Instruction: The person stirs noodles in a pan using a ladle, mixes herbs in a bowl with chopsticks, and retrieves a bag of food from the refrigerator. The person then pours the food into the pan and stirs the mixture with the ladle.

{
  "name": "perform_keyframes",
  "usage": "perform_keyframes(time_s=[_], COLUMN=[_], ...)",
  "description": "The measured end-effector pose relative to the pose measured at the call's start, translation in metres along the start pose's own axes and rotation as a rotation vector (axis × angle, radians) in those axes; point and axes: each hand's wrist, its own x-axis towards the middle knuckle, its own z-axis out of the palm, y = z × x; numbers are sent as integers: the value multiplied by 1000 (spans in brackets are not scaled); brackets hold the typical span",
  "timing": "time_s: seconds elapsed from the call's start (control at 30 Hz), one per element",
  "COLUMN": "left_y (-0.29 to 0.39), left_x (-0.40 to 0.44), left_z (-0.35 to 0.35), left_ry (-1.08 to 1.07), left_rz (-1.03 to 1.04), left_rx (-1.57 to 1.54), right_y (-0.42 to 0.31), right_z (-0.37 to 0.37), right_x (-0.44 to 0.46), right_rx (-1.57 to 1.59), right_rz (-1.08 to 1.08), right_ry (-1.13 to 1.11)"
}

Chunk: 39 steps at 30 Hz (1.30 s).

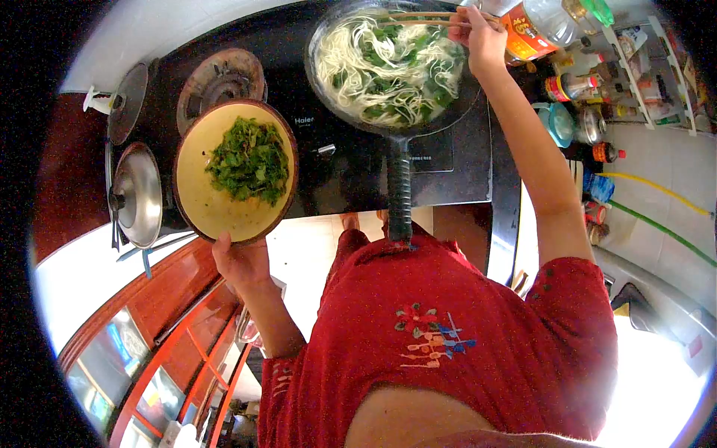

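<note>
My left hand [243, 263] grips the near rim of a yellow bowl [198, 179] with a dark edge, its thumb over the rim. Chopped leafy greens [250, 160] lie in the bowl, which is held over the front left of the stove. My right hand [480, 37] is closed around a pair of chopsticks [418, 16] that reach across the far side of a wok [312, 75]. In the wok are white noodles [358, 52] mixed with green leaves. The wok's black handle [399, 187] points toward my body.
A black gas stove [299, 160] carries the wok and a left burner [220, 78]. Pot lids [138, 194] stand at the left. Bottles and jars [571, 87] crowd the right side beside a rack [635, 67]. Red cabinets [168, 336] are at lower left.
</note>
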Motion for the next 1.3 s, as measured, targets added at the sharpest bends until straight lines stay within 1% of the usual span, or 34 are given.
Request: perform_keyframes(time_s=[0.03, 0.07, 0.17, 0.2, 0.27, 0.33, 0.43, 0.47, 0.57, 0.6, 0.7, 0.73, 0.77, 0.83, 0.93, 0.97, 1.03, 1.1, 1.13, 1.17, 1.23, 1.3], left_y=[0, 0, 0, 0, -1, -2, -1, -1, -1, -1, -3, -3, -3, -3, -1, -2, 0, 0, 1, 1, -1, -5], left_x=[0, 1, -1, -1, 0, 0, 2, 2, 4, 4, 7, 7, 8, 8, 8, 6, 6, 6, 6, 6, 6, 7], left_z=[-2, -4, 0, 0, -3, -5, -4, -3, -2, -3, -4, -3, -2, -2, -2, -2, -7, -7, -6, -4, 0, 4], left_ry=[2, 5, 17, 9, -7, 42, 48, 41, 15, 15, 0, -12, -25, -14, -19, -21, 21, 48, 54, 59, 60, 43], left_rz=[5, 10, 17, 14, 11, 8, -7, -14, -8, -11, -23, -26, -29, -31, -15, -5, 2, 1, -4, -11, -13, -19], left_rx=[0, 1, 33, 28, 16, 28, 5, -8, -20, -24, -27, -16, -5, -5, 18, 26, 30, 22, 15, 10, 5, -2], right_y=[4, 46, 25, 26, 15, 0, -31, -44, -83, -87, -81, -63, -42, -13, 5, 1, -16, -26, -45, -52, -43, -23], right_z=[3, -20, 2, -2, -13, -20, -33, -34, -21, -22, 5, 11, 19, 22, 4, -3, -13, -27, -23, -20, -22, -13], right_x=[11, 48, 7, 5, 0, -8, -6, -8, -33, -36, -59, -60, -66, -67, -45, -40, -37, -26, -33, -36, -32, -38], right_rx=[-28, 248, -215, -190, -305, -366, -555, -652, -798, -804, -567, -590, -451, -681, -780, -921, -884, -773, -751, -714, -718, -767], right_rz=[-56, 66, -21, 24, 79, 121, 206, 202, 99, 32, -137, -223, -271, -481, -584, -636, -583, -510, -348, -308, -470, -504], right_ry=[-11, -256, -125, -191, -299, -401, -577, -610, -396, -374, -367, -408, -498, -642, -660, -615, -486, -355, -296, -177, -164, -150])
